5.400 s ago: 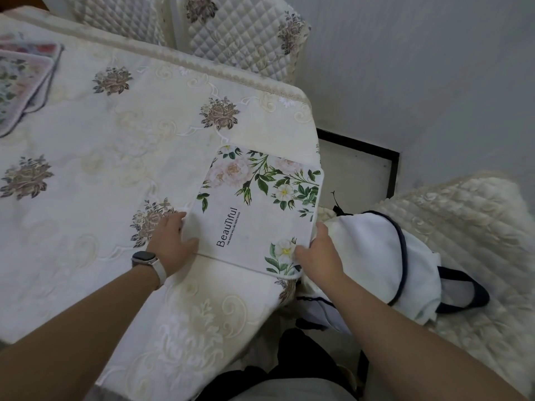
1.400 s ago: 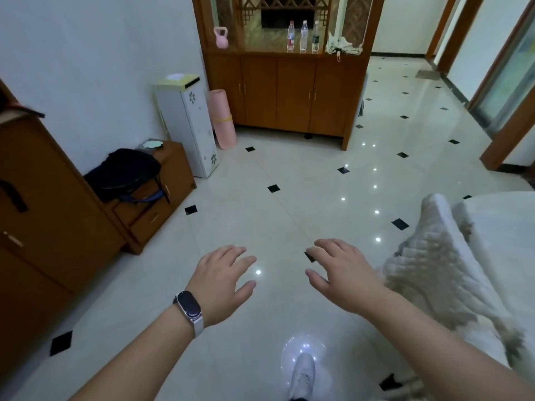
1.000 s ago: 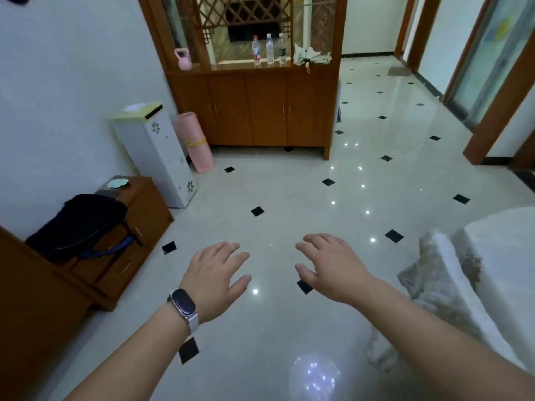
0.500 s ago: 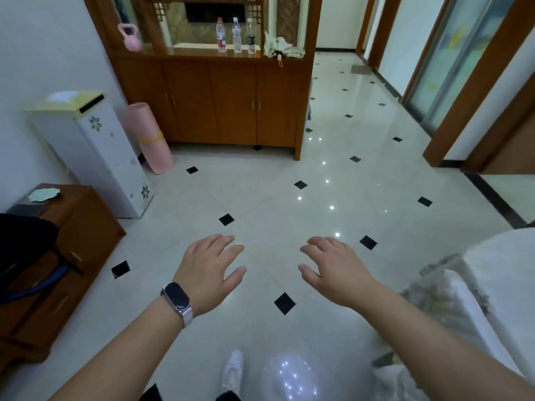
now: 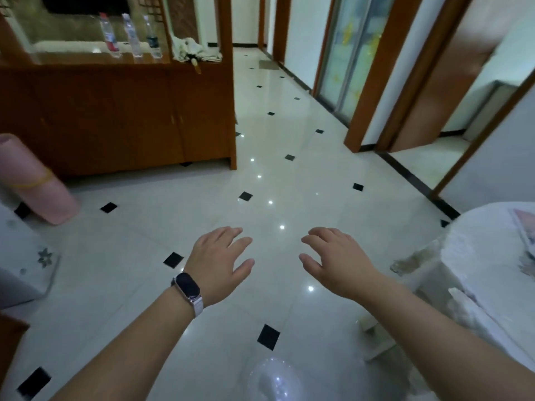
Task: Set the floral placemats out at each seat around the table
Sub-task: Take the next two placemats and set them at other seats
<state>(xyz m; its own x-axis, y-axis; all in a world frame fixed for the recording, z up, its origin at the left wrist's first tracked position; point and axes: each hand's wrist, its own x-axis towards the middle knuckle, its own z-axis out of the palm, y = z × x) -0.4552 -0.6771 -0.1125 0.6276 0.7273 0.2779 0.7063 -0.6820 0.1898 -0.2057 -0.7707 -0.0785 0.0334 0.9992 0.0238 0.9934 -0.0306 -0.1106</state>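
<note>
Left hand and right hand: both held out palm-down above the tiled floor, fingers spread and loose, holding nothing. A dark watch sits on the left wrist. Counter: at the right edge, covered by a white cloth, well apart from both hands. Placemat: 1 corner shows, lying flat on the counter at the frame edge; its pattern is too blurred to read. Cabinet: upper left, carrying 3 bottles.

No text, label or number here is sharp enough to read.
</note>
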